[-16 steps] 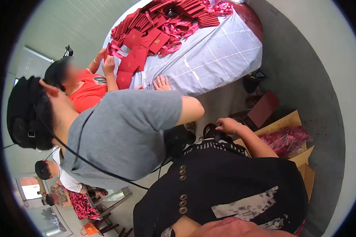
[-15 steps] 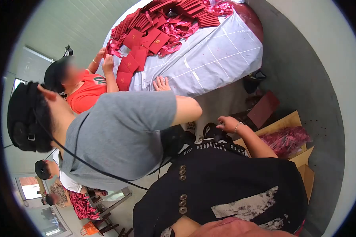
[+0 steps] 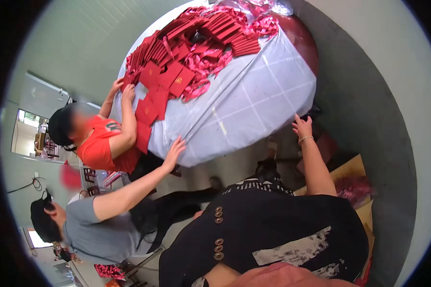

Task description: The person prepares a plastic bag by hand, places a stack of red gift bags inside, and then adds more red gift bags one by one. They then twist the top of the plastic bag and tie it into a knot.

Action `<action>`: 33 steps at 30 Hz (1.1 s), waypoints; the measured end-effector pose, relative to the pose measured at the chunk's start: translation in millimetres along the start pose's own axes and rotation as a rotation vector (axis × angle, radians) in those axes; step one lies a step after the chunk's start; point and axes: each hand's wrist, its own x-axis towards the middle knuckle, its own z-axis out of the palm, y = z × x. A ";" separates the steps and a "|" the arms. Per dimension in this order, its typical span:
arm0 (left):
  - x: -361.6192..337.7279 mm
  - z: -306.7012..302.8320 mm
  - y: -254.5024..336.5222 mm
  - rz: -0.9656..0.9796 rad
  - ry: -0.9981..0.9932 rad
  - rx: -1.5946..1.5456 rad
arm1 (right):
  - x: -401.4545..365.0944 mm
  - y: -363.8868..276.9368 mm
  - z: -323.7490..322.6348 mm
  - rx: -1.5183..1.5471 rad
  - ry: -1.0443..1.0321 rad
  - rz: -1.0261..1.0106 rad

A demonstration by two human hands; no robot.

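My right hand (image 3: 303, 127), with a bracelet at the wrist, reaches forward to the near edge of the round table. Its fingers are apart and hold nothing, the tips right at the rim of the pale grey tablecloth (image 3: 254, 103). Red cards or small folders (image 3: 179, 80) with gold emblems lie across the far and left parts of the cloth. Pink-red ribbons (image 3: 196, 90) are tangled among them. My left hand is out of view.
A person in grey (image 3: 100, 229) at the left rests a hand on the table edge. Another in orange-red (image 3: 103, 148) handles cards. An open cardboard box (image 3: 352, 167) with a red bundle (image 3: 354, 190) stands at right, by the grey wall (image 3: 383, 143).
My right hand has moved up and forward to the table edge. The person in grey has shifted left and back, away from me, one arm now stretched to the table.
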 end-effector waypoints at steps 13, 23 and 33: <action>326.8 77.5 201.8 -0.302 0.124 -0.020 | 166.3 -84.5 -106.9 -0.773 -0.649 0.132; 474.5 149.0 160.9 -0.178 -0.369 0.396 | 366.5 -225.5 -48.8 -0.929 0.053 -0.664; 479.6 150.7 150.8 -0.165 -0.326 0.374 | 564.5 -384.5 242.8 -1.155 -0.109 -0.706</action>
